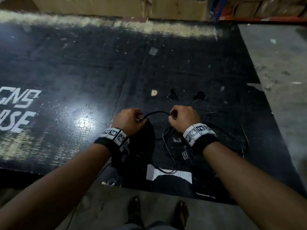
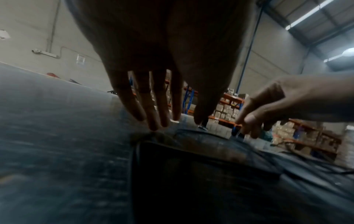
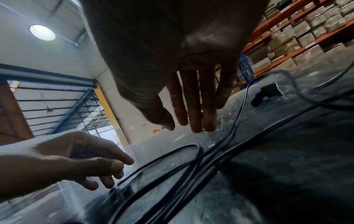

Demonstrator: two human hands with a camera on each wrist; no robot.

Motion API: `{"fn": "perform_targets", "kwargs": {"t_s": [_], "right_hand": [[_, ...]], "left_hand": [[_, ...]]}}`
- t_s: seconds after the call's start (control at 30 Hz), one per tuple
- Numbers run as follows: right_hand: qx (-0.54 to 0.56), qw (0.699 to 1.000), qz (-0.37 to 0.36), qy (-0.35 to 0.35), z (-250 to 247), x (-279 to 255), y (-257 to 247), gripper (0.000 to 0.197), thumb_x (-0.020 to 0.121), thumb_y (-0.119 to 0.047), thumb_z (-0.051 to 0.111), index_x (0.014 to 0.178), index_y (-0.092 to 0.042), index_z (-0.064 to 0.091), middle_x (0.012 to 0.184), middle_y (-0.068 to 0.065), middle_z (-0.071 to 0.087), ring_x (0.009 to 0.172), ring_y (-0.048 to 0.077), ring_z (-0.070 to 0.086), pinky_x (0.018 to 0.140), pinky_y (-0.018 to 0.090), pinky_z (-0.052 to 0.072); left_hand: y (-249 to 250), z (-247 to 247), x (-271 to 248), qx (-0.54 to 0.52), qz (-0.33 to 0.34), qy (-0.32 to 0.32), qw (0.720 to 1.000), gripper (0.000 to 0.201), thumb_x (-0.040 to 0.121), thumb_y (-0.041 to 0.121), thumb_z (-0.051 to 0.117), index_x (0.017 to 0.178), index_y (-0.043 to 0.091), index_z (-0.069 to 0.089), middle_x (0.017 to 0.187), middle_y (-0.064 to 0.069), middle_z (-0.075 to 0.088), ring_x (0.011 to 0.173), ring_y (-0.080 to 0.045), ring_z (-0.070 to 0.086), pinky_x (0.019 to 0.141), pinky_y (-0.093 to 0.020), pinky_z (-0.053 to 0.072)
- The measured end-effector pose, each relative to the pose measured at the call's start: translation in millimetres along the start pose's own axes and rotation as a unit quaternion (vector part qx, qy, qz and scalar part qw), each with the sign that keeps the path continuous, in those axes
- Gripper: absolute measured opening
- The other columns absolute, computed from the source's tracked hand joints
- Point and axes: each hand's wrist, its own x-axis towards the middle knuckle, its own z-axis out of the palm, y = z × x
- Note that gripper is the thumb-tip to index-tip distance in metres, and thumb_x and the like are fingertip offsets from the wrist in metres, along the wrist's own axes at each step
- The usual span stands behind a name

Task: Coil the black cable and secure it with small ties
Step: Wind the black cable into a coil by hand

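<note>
**Both hands loose over the cable loop**

We see a scuffed black table [image 1: 83,63] carrying the black cable [image 1: 156,112], which lies in slack loops near the front edge. Our left hand [image 1: 129,120] and right hand [image 1: 182,117] sit at either end of one arc. The fingers are straight and apart, gripping nothing. We cannot tell whether the fingertips touch the cable. A black plug [image 3: 266,92] lies just beyond the right hand.

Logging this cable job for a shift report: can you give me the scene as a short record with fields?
Surface: black board, white lettering
Cable: black cable, uncoiled, loose loops between the hands
Left hand: left hand reaching down beside a loop, no clear grip
Right hand: right hand, fingers extended, tips near the cable
Plug: plug lying beyond the right hand
Ties: none visible
</note>
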Motion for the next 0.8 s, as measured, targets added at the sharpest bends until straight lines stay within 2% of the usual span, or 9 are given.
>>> {"fn": "perform_targets", "kwargs": {"t_s": [0.1, 0.23, 0.37, 0.47, 0.53, 0.6, 0.67, 0.73, 0.8], "right_hand": [[-0.016, 0.999, 0.027, -0.040, 12.5, 19.6, -4.5, 0.025, 0.086, -0.032, 0.071, 0.107, -0.016, 0.070, 0.110, 0.006, 0.074, 0.102, 0.031, 0.070, 0.081, 0.035, 0.055], [0.012, 0.997, 0.064, -0.043, 23.4, 29.7, -6.0, 0.013, 0.083, -0.014, 0.068, 0.095, -0.015, 0.073, 0.106, 0.011, 0.075, 0.096, 0.034, 0.072, 0.077, 0.035, 0.059], [0.133, 0.988, 0.066, 0.038, 23.2, 32.9, -0.3, 0.018, 0.079, -0.011, 0.069, 0.094, -0.014, 0.079, 0.097, 0.006, 0.076, 0.088, 0.022, 0.070, 0.076, 0.025, 0.055], [0.192, 0.974, 0.036, 0.112, 11.8, 27.2, 4.5, 0.015, 0.079, -0.011, 0.070, 0.089, -0.014, 0.080, 0.090, 0.002, 0.070, 0.075, 0.012, 0.062, 0.071, 0.020, 0.047], [0.227, 0.962, 0.014, 0.150, 1.7, 21.4, 7.0, 0.012, 0.079, -0.010, 0.071, 0.086, -0.015, 0.080, 0.086, 0.002, 0.069, 0.069, 0.011, 0.061, 0.069, 0.021, 0.047], [0.256, 0.951, -0.003, 0.173, -6.4, 14.5, 7.0, 0.011, 0.080, -0.012, 0.071, 0.086, -0.017, 0.080, 0.085, 0.003, 0.071, 0.069, 0.013, 0.063, 0.069, 0.023, 0.050], [0.287, 0.943, -0.020, 0.166, -13.4, 6.8, 4.1, 0.010, 0.082, -0.019, 0.069, 0.087, -0.022, 0.077, 0.085, 0.000, 0.074, 0.073, 0.015, 0.069, 0.070, 0.030, 0.057], [0.315, 0.937, -0.041, 0.145, -18.6, -0.6, -2.0, 0.011, 0.084, -0.029, 0.064, 0.088, -0.026, 0.073, 0.083, -0.005, 0.077, 0.077, 0.015, 0.074, 0.074, 0.037, 0.062], [0.347, 0.926, -0.063, 0.134, -21.9, -7.2, -10.1, 0.007, 0.087, -0.027, 0.063, 0.089, -0.026, 0.070, 0.079, -0.004, 0.078, 0.075, 0.013, 0.075, 0.075, 0.038, 0.063]], "left_hand": [[7.5, 3.7, 12.9, 0.011, -0.015, -0.028, 0.999, 0.030, 0.075, 0.051, 0.075, 0.100, 0.033, 0.077, 0.098, -0.003, 0.075, 0.091, -0.028, 0.073, 0.079, -0.039, 0.061], [8.2, 10.2, 23.2, -0.014, -0.035, -0.022, 0.999, 0.023, 0.080, 0.022, 0.067, 0.097, 0.028, 0.081, 0.092, -0.012, 0.080, 0.091, -0.037, 0.075, 0.079, -0.042, 0.061], [0.3, 7.3, 22.8, -0.040, -0.017, -0.031, 0.999, 0.021, 0.087, 0.019, 0.070, 0.103, 0.018, 0.082, 0.093, -0.016, 0.078, 0.090, -0.036, 0.074, 0.080, -0.039, 0.059], [1.6, -10.3, 12.9, -0.179, -0.016, -0.083, 0.980, 0.014, 0.096, 0.017, 0.067, 0.099, 0.013, 0.080, 0.088, -0.012, 0.074, 0.077, -0.025, 0.067, 0.067, -0.027, 0.050], [12.5, -30.8, -1.0, -0.357, -0.033, -0.146, 0.922, 0.014, 0.100, 0.010, 0.063, 0.093, 0.010, 0.075, 0.090, -0.016, 0.070, 0.075, -0.019, 0.064, 0.064, -0.020, 0.051], [25.6, -51.5, -15.5, -0.539, -0.051, -0.210, 0.814, 0.011, 0.096, 0.012, 0.061, 0.089, 0.009, 0.069, 0.092, -0.014, 0.067, 0.079, -0.018, 0.066, 0.069, -0.021, 0.053], [37.2, -68.0, -27.3, -0.646, -0.044, -0.253, 0.719, 0.010, 0.092, 0.016, 0.061, 0.087, 0.010, 0.067, 0.093, -0.009, 0.067, 0.086, -0.020, 0.068, 0.074, -0.027, 0.053], [48.4, -79.7, -35.0, -0.682, -0.027, -0.273, 0.678, 0.016, 0.092, 0.018, 0.058, 0.083, 0.012, 0.070, 0.097, -0.007, 0.070, 0.091, -0.022, 0.070, 0.078, -0.031, 0.053], [57.8, -86.9, -39.5, -0.691, -0.009, -0.279, 0.666, 0.028, 0.095, 0.018, 0.049, 0.083, 0.013, 0.074, 0.101, -0.007, 0.075, 0.096, -0.025, 0.072, 0.085, -0.034, 0.054]]}}
